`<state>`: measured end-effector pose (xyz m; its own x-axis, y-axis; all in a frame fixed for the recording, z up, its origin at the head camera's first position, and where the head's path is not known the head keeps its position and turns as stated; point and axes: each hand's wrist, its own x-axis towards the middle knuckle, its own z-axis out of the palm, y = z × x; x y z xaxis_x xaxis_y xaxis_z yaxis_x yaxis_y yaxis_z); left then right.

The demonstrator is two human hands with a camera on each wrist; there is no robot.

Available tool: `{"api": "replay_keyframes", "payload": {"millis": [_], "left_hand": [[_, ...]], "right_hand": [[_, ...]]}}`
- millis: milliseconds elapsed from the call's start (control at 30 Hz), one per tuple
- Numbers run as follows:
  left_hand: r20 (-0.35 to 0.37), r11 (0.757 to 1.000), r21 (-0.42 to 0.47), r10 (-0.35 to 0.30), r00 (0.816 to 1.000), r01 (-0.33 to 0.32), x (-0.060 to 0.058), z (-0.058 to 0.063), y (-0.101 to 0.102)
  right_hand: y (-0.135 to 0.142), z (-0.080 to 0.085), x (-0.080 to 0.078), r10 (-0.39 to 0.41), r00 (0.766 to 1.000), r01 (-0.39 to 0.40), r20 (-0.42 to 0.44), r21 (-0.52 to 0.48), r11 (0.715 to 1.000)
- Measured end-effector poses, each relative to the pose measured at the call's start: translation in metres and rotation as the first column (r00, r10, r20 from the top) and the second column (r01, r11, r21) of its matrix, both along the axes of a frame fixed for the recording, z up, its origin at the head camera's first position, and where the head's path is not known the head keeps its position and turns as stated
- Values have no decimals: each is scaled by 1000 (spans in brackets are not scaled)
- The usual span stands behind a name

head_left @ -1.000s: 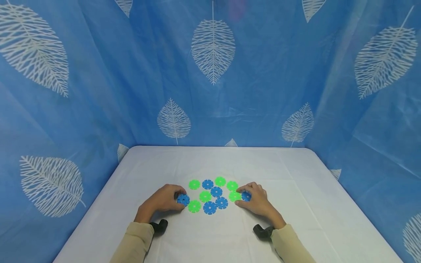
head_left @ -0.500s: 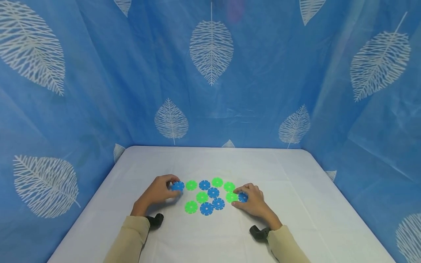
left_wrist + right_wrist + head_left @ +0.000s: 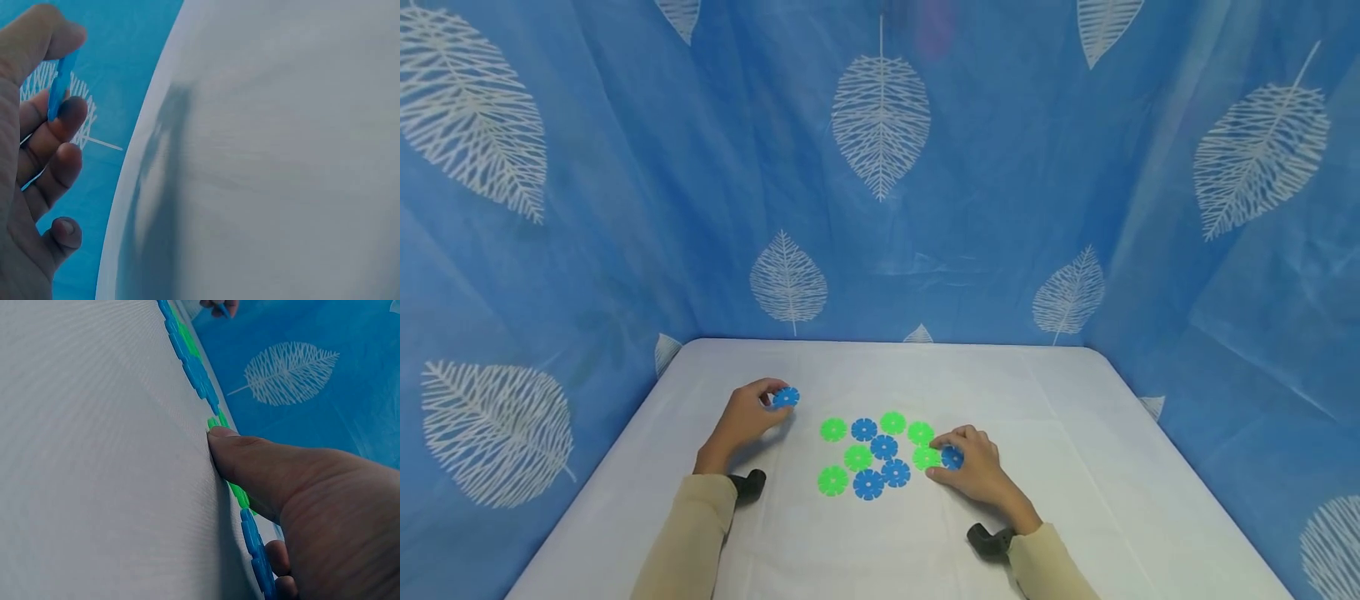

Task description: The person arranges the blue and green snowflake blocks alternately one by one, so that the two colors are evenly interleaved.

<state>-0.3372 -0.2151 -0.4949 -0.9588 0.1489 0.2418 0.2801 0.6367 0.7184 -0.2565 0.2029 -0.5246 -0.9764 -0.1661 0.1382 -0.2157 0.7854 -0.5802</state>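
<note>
My left hand (image 3: 743, 419) pinches a blue notched plastic disc (image 3: 786, 397) between thumb and fingers, raised over the far left of the table. Edge-on in the left wrist view, the same blue disc (image 3: 60, 87) sits between thumb and fingertips. At the right end of a group of flat discs, my right hand (image 3: 981, 473) has its thumb and index finger at opposite edges of a green notched disc (image 3: 926, 457) lying on the cloth. A second blue disc (image 3: 952, 457) lies partly hidden under that hand. The right wrist view shows the thumb against the green disc (image 3: 240, 495).
Several more blue discs (image 3: 868, 484) and green discs (image 3: 832, 481) lie between the hands, some touching. A white cloth covers the table (image 3: 820, 550). Blue curtains (image 3: 970, 208) with white leaf prints stand behind and on both sides. Black wrist mounts (image 3: 989, 542) sit below both hands.
The left hand has carried its blue disc away from the left end of the group, up and to the far left. My right hand stays at the green disc; the head view shifts slightly.
</note>
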Motion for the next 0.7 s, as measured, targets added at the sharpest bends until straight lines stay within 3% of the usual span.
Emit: {"api": "replay_keyframes", "payload": {"millis": [200,433,700], "left_hand": [[10,1000,-6,12,1000,-12,-14,-1,3],[37,995,-89,44,998,-40,-35,-5,5],[116,989,-117,107,987,-93,-40,-10,0]], "right_hand": [[0,0,3,7,1000,-7,-17,17,1000],[1,2,2,4,1000,-4,-6,20,1000],[1,1,2,14,1000,-14,-10,9,1000]]}}
